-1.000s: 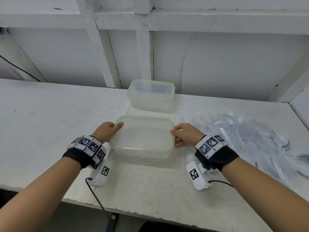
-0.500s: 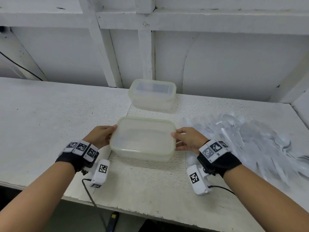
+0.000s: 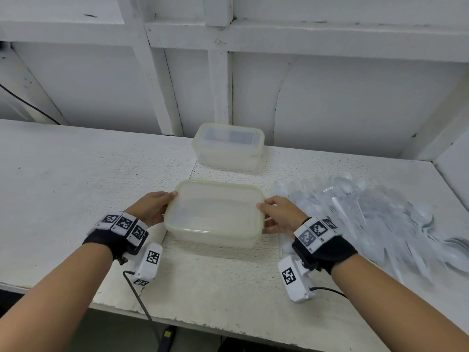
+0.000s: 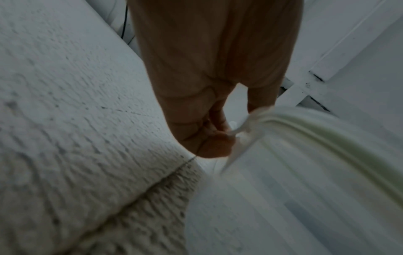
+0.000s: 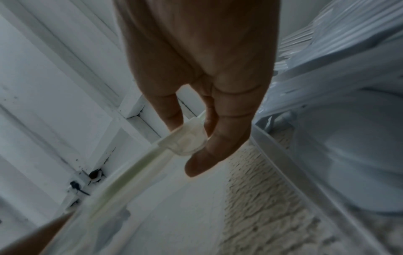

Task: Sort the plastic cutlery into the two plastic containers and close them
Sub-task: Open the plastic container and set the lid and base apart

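Cutlery [image 3: 375,219], clear plastic, lay in a loose heap on the white table [image 3: 76,186] to the right, untouched, just beside the right hand [image 3: 281,214]. Near container [image 3: 214,214] sat at table centre, lid on; left hand [image 3: 149,208] and right hand each gripped a short end. Left fingers [image 4: 209,134] curled on a side latch tab [image 4: 244,126]; right fingers [image 5: 220,138] pinched the opposite latch tab [image 5: 187,139], thumb above, fingers below. Far container [image 3: 228,146] stood closed near the wall, well apart from both hands.

Handling, judged: box looked thin, translucent, light, slightly flexible, smooth, so likely to slide on the table if only one side got pulled. Best hold was at the end tabs, both sides together. Cutlery pieces looked light, stiff, brittle and slippery, tangled in the pile; better taken by the handles, few at a time.
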The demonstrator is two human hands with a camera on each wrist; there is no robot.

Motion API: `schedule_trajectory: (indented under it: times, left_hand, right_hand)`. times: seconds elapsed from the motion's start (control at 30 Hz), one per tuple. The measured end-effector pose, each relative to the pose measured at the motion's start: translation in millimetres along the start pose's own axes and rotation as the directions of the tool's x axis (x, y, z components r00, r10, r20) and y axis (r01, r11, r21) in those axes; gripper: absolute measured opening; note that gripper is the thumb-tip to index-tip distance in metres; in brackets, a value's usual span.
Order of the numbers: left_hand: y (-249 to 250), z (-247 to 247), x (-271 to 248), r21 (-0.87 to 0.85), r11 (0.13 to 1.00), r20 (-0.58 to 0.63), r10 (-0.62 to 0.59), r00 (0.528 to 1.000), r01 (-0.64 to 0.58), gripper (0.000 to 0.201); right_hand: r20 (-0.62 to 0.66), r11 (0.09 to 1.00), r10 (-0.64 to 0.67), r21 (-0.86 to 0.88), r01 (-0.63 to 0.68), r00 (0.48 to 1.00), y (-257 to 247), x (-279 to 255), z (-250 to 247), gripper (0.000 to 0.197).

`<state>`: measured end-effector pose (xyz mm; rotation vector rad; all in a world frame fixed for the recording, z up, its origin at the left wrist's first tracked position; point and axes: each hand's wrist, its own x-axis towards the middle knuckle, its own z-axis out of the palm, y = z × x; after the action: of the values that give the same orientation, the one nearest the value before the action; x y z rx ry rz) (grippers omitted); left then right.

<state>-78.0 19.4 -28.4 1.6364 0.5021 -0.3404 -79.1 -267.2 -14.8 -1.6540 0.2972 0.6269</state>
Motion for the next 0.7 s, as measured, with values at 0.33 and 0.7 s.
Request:
schedule_trajectory:
  times: [0.33,0.7]
  left_hand:
    - [2,24,15,0.507,0.862,-0.165,0.098,0.981,-0.001,0.064]
    - [-1,20,17,0.613,0.789,-0.232,0.227,0.946,-0.039,0.056]
  right_hand:
    - [-0.245,0.941,-0.157,-0.332,0.070,0.957,12,16,20,0.036]
    - [-0.264,0.955,-0.167,-0.284,0.089,0.950,19,27,23,0.041]
